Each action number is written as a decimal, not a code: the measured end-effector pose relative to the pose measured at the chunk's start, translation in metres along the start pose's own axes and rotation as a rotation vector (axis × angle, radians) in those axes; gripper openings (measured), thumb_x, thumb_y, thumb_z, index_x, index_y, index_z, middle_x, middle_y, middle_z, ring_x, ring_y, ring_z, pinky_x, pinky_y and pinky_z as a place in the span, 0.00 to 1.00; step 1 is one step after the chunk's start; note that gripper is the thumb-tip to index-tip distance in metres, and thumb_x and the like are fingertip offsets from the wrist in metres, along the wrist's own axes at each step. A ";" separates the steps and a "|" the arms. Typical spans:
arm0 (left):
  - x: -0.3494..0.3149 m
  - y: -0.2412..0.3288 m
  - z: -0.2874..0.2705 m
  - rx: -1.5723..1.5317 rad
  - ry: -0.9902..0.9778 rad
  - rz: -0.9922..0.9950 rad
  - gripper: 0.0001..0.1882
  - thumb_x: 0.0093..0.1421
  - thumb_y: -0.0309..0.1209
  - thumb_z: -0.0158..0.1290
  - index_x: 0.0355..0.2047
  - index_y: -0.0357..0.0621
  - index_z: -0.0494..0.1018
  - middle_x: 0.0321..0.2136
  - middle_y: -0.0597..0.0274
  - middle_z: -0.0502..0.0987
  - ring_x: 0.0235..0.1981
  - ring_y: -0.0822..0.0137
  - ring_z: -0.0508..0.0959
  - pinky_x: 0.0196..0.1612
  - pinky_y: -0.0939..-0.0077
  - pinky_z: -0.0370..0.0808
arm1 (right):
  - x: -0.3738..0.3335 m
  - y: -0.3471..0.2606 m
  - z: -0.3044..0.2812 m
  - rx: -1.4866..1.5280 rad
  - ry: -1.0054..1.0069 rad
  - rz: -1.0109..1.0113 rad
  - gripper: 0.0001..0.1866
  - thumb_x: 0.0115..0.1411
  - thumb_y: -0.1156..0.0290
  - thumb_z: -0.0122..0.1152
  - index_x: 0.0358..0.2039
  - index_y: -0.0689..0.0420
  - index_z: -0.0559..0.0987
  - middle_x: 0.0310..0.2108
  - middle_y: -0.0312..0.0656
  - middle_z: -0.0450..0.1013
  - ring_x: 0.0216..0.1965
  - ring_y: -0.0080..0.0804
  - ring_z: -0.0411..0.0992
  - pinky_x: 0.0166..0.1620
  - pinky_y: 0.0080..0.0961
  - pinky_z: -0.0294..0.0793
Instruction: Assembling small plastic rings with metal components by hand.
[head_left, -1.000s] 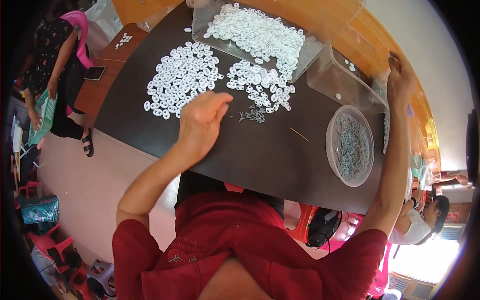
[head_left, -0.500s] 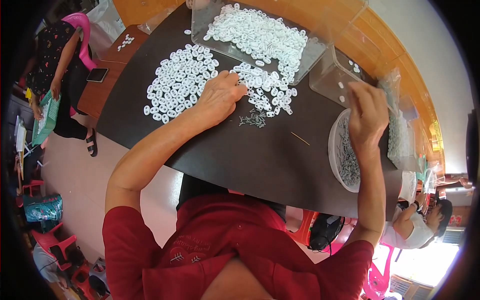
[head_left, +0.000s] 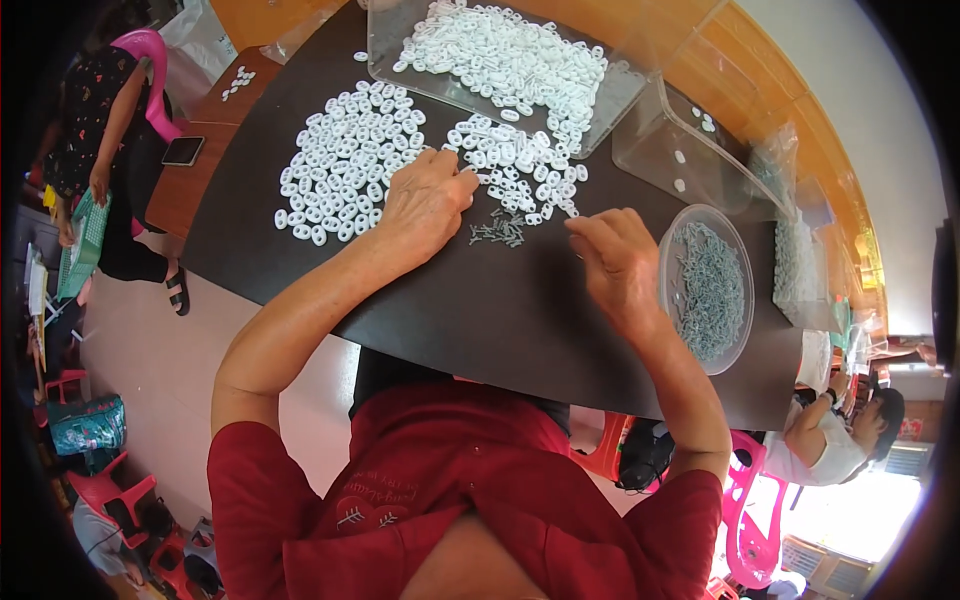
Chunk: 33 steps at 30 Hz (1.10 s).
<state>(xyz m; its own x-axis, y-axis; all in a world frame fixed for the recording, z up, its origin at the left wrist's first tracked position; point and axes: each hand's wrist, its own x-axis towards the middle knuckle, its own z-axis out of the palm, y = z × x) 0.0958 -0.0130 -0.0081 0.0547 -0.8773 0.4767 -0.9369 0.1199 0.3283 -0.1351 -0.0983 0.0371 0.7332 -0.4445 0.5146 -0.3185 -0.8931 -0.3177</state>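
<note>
My left hand lies knuckles up on the dark table. Its fingertips touch the near edge of a small heap of white plastic oval pieces, and its grip is hidden. A little pile of small metal screws lies just right of that hand. My right hand rests on the table between those screws and a round clear bowl of metal screws. Its fingers are bent down to the left, hiding what is under them.
A wider spread of white pieces lies at the left. A clear tray at the back holds more, with a clear box and a bag at the right. Other people are at both sides.
My right hand came down from the clear box at the far right to the table beside the bowl. My left hand reached forward onto the middle heap of white pieces.
</note>
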 end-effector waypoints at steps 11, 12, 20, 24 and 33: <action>-0.011 0.016 -0.020 -0.231 0.162 -0.057 0.11 0.49 0.16 0.50 0.34 0.39 0.74 0.25 0.58 0.71 0.31 0.57 0.73 0.33 0.65 0.70 | 0.006 0.011 0.046 -0.056 -0.003 -0.035 0.10 0.42 0.80 0.65 0.28 0.56 0.78 0.22 0.39 0.68 0.27 0.39 0.67 0.29 0.33 0.66; -0.013 0.020 -0.023 -0.251 0.170 -0.065 0.11 0.49 0.16 0.51 0.33 0.39 0.74 0.25 0.58 0.71 0.30 0.58 0.73 0.32 0.66 0.71 | 0.006 0.013 0.049 -0.124 -0.008 -0.052 0.09 0.42 0.80 0.65 0.27 0.56 0.77 0.22 0.39 0.68 0.27 0.39 0.66 0.29 0.34 0.66; -0.035 0.043 -0.033 -0.404 0.237 -0.154 0.09 0.48 0.17 0.55 0.32 0.39 0.75 0.24 0.58 0.72 0.26 0.57 0.74 0.29 0.68 0.71 | 0.012 0.014 0.049 -0.154 -0.061 -0.188 0.07 0.45 0.81 0.62 0.24 0.59 0.74 0.22 0.42 0.67 0.26 0.40 0.66 0.28 0.33 0.66; -0.057 0.060 -0.024 -0.729 0.170 -0.365 0.05 0.56 0.22 0.53 0.34 0.37 0.75 0.25 0.61 0.75 0.25 0.67 0.74 0.28 0.77 0.71 | 0.007 -0.018 0.030 0.188 -0.040 -0.106 0.05 0.47 0.83 0.61 0.26 0.61 0.75 0.24 0.43 0.69 0.25 0.40 0.67 0.28 0.32 0.67; -0.064 0.074 -0.031 -1.652 -0.201 -0.796 0.09 0.57 0.23 0.55 0.38 0.32 0.75 0.27 0.59 0.78 0.24 0.75 0.74 0.26 0.83 0.70 | -0.021 -0.059 0.014 0.368 -0.064 -0.126 0.11 0.45 0.85 0.63 0.31 0.60 0.78 0.27 0.42 0.71 0.25 0.35 0.68 0.27 0.26 0.67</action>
<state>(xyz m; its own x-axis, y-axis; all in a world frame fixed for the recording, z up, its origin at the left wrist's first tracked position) 0.0337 0.0664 0.0109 0.1081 -0.9683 -0.2250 0.5458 -0.1314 0.8275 -0.1231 -0.0351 0.0343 0.7922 -0.3173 0.5213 0.0051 -0.8508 -0.5255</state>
